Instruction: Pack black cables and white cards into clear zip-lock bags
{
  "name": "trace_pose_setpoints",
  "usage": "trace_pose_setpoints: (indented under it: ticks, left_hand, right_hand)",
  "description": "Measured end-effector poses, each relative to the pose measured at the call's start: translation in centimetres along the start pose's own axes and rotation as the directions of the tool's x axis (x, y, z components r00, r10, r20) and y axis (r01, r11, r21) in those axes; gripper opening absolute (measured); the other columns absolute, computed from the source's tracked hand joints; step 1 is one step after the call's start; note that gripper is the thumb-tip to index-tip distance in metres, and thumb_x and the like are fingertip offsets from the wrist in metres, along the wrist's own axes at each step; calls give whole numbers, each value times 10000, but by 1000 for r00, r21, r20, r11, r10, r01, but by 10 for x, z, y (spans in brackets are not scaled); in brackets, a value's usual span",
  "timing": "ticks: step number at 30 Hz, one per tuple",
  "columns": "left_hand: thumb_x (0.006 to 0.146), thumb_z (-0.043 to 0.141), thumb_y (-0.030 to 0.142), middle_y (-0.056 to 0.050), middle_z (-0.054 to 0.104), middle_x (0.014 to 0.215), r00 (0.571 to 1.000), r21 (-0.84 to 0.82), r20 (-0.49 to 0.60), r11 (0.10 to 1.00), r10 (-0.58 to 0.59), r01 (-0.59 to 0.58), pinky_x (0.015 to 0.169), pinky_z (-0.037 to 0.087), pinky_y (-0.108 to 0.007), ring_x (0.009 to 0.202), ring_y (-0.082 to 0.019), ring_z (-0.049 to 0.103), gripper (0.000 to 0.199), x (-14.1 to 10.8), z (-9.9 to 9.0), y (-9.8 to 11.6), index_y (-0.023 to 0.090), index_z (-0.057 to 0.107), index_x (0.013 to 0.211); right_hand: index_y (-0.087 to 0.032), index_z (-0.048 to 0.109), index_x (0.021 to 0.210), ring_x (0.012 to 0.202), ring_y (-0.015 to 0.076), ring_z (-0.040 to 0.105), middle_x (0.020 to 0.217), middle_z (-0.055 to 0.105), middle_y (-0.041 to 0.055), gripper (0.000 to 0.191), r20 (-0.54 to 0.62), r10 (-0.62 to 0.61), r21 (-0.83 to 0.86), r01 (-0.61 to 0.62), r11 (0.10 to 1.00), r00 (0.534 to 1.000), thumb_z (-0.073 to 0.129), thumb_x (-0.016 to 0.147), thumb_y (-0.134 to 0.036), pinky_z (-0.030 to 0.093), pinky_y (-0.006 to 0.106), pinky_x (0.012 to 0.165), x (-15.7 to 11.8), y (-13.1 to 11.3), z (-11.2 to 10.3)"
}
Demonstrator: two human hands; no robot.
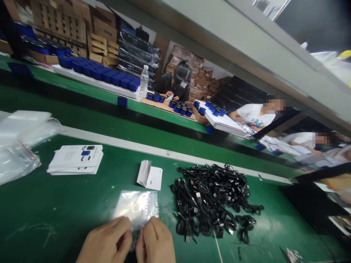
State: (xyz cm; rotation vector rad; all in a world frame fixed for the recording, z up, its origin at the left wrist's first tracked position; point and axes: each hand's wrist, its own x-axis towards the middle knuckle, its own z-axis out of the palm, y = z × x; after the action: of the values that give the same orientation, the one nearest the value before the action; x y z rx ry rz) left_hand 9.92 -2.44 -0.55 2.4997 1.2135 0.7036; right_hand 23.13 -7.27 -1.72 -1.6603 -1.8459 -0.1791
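My left hand [108, 239] and my right hand [155, 241] are close together at the bottom of the view, pinching a clear plastic bag [135, 206] between them. A dark item shows below my fingers, partly hidden, and may be a black cable. To the right of my right hand lies a large heap of bundled black cables [214, 201]. A small white leaflet pack [149, 175] sits ahead of the bag, and a stack of printed white cards [75, 159] lies further left. A pile of clear plastic bags [19, 142] sits at the left edge.
My hands work over a green bench mat [63, 197] with a raised white rail [164, 153] behind it. Beyond is a green belt [161, 109] with blue round containers [104, 75], a water bottle [144, 81], and cardboard stock. Several co-workers [175, 82] sit across it.
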Motion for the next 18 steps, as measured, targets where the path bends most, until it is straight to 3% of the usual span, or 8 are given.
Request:
trace_pose_setpoints:
  ticks: [3, 7, 10, 12, 13, 15, 18]
  left_hand:
    - [822, 400, 159, 92, 515, 447, 998, 58, -61, 998, 13, -10, 417, 353, -168, 368, -64, 533, 272, 1, -4, -3, 234, 432, 563]
    - [837, 398, 189, 95, 513, 441, 997, -1, -73, 999, 37, -37, 418, 353, -153, 359, -55, 522, 287, 1, -7, -6, 233, 443, 556]
    - [819, 387, 230, 83, 489, 436, 992, -34, -6, 992, -124, 124, 437, 354, -178, 373, -82, 506, 283, 2, -5, -13, 235, 439, 541]
    - [836, 366, 271, 76, 483, 442, 969, -70, 89, 969, -230, 236, 446, 351, -184, 391, -95, 503, 298, 4, -4, -18, 236, 435, 549]
    - [851, 352, 287, 74, 482, 444, 958, -84, 126, 959, -259, 270, 448, 348, -184, 399, -98, 504, 311, 5, -4, -20, 236, 430, 553]
    - [873, 328, 302, 71, 480, 444, 944, -95, 168, 948, -285, 303, 454, 342, -186, 408, -102, 508, 334, 8, -5, -21, 235, 410, 556]
    - [880, 301, 308, 61, 499, 451, 922, -119, 214, 928, -323, 352, 484, 350, -200, 435, -115, 540, 341, 10, -7, -20, 235, 394, 561]
  right_hand:
    - [-211, 463, 629, 507, 163, 514, 585, 528, 21, 249, 50, 57, 36, -59, 998, 997, 345, 816, -99, 300, 271, 505, -2, -1, 2]
    - [-198, 512, 633, 535, 173, 529, 605, 562, 25, 130, 226, 118, 61, -135, 989, 967, 462, 741, -146, 280, 276, 516, 9, 2, -9]
    - [-190, 515, 617, 545, 146, 515, 594, 549, -7, 137, 412, 158, 154, -240, 959, 897, 533, 740, -133, 291, 253, 533, 36, 13, -28]
    - [-194, 558, 742, 638, 143, 539, 691, 573, -21, 87, 530, 215, 342, -438, 831, 820, 644, 732, -200, 355, 233, 588, 60, 23, -35]
    - [-193, 562, 822, 676, 146, 540, 744, 575, -21, 192, 524, 308, 398, -548, 736, 794, 700, 691, -225, 382, 237, 617, 73, 29, -34]
    - [-177, 508, 998, 712, 140, 540, 850, 558, 2, 276, 467, 420, 419, -613, 669, 778, 633, 784, -300, 416, 259, 664, 95, 41, -24]
    - [-147, 496, 1026, 581, 119, 550, 726, 542, -29, 274, 538, 457, 428, -696, 576, 709, 558, 870, -364, 451, 254, 563, 116, 57, 2]
